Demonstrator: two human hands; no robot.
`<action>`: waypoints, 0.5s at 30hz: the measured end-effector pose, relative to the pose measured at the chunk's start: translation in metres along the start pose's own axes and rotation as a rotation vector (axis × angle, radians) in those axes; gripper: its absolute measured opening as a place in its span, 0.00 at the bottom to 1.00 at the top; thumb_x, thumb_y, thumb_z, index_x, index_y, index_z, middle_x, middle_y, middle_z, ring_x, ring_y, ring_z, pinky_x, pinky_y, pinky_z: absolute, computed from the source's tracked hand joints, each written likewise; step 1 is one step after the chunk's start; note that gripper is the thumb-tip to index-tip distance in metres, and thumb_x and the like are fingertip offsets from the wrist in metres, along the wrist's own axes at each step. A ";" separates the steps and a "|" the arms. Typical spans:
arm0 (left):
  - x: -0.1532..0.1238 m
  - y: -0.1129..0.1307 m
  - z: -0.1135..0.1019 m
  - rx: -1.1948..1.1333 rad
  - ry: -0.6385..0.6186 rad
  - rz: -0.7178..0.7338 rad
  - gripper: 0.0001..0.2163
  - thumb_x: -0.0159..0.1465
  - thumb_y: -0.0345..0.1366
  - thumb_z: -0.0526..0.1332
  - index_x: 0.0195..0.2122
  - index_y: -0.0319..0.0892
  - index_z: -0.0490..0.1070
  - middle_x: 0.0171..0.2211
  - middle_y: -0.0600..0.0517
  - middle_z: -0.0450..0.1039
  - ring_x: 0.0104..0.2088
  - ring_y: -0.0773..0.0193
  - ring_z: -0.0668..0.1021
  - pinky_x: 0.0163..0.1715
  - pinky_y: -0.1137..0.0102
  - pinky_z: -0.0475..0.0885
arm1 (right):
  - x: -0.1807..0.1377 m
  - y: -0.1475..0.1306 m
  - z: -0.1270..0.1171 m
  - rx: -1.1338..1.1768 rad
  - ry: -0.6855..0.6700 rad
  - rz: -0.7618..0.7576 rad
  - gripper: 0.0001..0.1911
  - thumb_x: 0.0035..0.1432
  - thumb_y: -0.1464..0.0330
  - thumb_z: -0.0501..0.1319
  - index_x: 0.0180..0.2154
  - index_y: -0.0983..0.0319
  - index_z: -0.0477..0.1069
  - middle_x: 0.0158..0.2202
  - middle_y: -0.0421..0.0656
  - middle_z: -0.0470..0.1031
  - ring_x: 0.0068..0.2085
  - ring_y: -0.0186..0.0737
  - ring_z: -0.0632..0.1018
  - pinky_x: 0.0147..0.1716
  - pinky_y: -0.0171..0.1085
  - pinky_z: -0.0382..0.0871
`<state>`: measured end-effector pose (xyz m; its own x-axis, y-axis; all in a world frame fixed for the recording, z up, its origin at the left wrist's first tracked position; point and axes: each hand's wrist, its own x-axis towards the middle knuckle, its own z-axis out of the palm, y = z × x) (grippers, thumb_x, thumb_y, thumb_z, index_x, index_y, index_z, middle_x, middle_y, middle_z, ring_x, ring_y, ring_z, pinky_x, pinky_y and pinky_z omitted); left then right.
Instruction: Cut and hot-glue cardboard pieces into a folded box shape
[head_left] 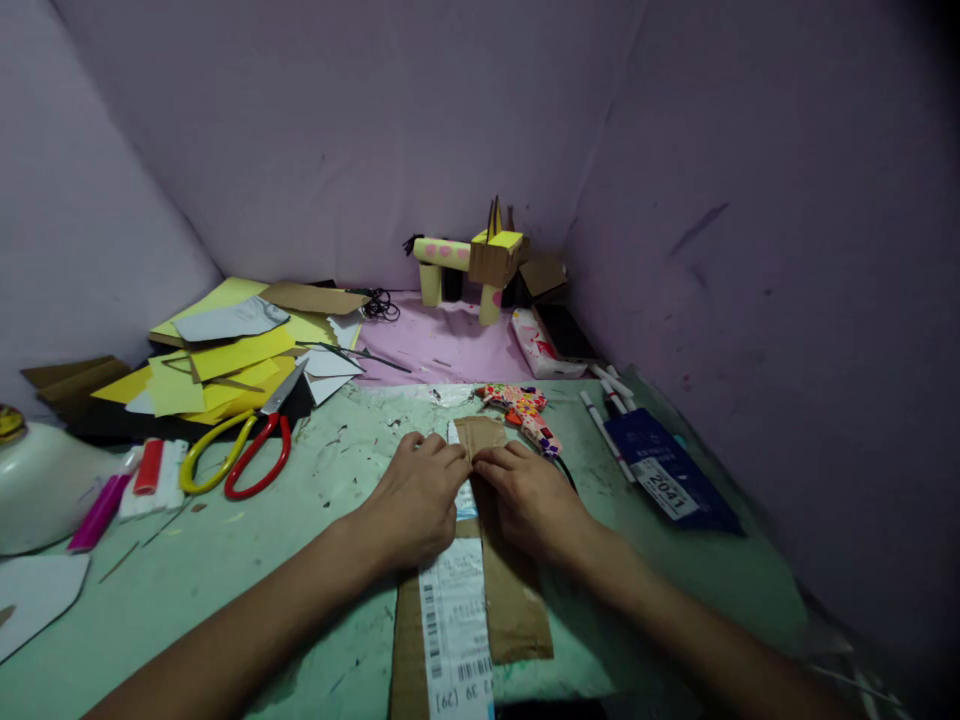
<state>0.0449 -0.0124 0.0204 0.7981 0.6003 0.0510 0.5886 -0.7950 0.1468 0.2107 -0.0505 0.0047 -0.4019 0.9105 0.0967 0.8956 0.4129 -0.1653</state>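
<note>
Both my hands meet at the middle of the table on a piece of brown cardboard (517,615). My left hand (420,498) has its fingers bent and pressed on the cardboard near its far end. My right hand (538,502) pinches the same spot from the other side, fingertips nearly touching the left ones. Under and beside it, toward me, runs a cardboard strip bearing a white printed label (459,630); whether the two pieces are joined, I cannot tell. Just beyond the right hand lies a hot glue gun (525,405) with a flowered pattern.
Scissors (259,440) with yellow and red handles lie left, before a pile of yellow paper (240,355). A yellow cardboard animal (457,252) stands at the back. A phone (564,332) and a blue pouch (667,465) with white sticks are right. Walls enclose the table.
</note>
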 end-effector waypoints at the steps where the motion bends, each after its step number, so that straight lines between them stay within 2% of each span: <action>1: 0.001 -0.001 0.002 0.007 0.019 -0.007 0.18 0.54 0.27 0.54 0.46 0.37 0.68 0.49 0.43 0.71 0.46 0.52 0.70 0.48 0.54 0.61 | 0.000 -0.001 0.001 -0.002 0.014 0.012 0.19 0.53 0.80 0.52 0.46 0.69 0.72 0.47 0.50 0.75 0.45 0.44 0.71 0.47 0.39 0.65; 4: 0.003 -0.004 0.006 0.004 0.056 0.000 0.22 0.52 0.27 0.55 0.50 0.34 0.66 0.52 0.40 0.68 0.48 0.50 0.68 0.48 0.53 0.60 | 0.000 -0.002 0.003 -0.006 0.027 0.035 0.23 0.52 0.79 0.53 0.51 0.73 0.67 0.52 0.55 0.71 0.48 0.49 0.70 0.50 0.44 0.64; 8: 0.006 -0.009 0.012 -0.038 0.108 0.029 0.19 0.50 0.28 0.56 0.45 0.36 0.68 0.50 0.42 0.70 0.46 0.52 0.70 0.48 0.54 0.61 | 0.004 -0.004 0.004 0.010 0.009 0.033 0.24 0.50 0.78 0.55 0.51 0.73 0.68 0.52 0.57 0.71 0.48 0.52 0.70 0.50 0.48 0.64; 10: 0.006 -0.013 0.015 -0.065 0.161 0.045 0.18 0.49 0.27 0.56 0.44 0.38 0.69 0.48 0.43 0.72 0.44 0.54 0.71 0.48 0.55 0.63 | 0.004 -0.004 0.002 0.016 0.016 0.030 0.25 0.49 0.79 0.55 0.51 0.72 0.68 0.52 0.55 0.71 0.49 0.51 0.70 0.50 0.47 0.64; 13: 0.003 -0.019 0.014 -0.116 0.297 0.072 0.20 0.48 0.24 0.55 0.43 0.42 0.70 0.46 0.49 0.75 0.44 0.58 0.73 0.47 0.60 0.66 | -0.005 0.001 -0.003 0.022 0.054 0.042 0.25 0.49 0.81 0.53 0.51 0.69 0.68 0.52 0.52 0.72 0.49 0.47 0.71 0.50 0.44 0.66; 15: -0.001 -0.025 0.008 -0.154 0.453 0.043 0.20 0.50 0.22 0.53 0.43 0.41 0.70 0.46 0.48 0.75 0.46 0.60 0.73 0.48 0.61 0.67 | -0.019 0.008 -0.008 0.024 0.131 0.059 0.24 0.49 0.82 0.52 0.49 0.69 0.70 0.52 0.54 0.72 0.50 0.48 0.72 0.49 0.46 0.67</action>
<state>0.0304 0.0058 0.0084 0.6652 0.5716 0.4804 0.5027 -0.8186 0.2780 0.2273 -0.0643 0.0094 -0.3193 0.9232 0.2137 0.9114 0.3610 -0.1977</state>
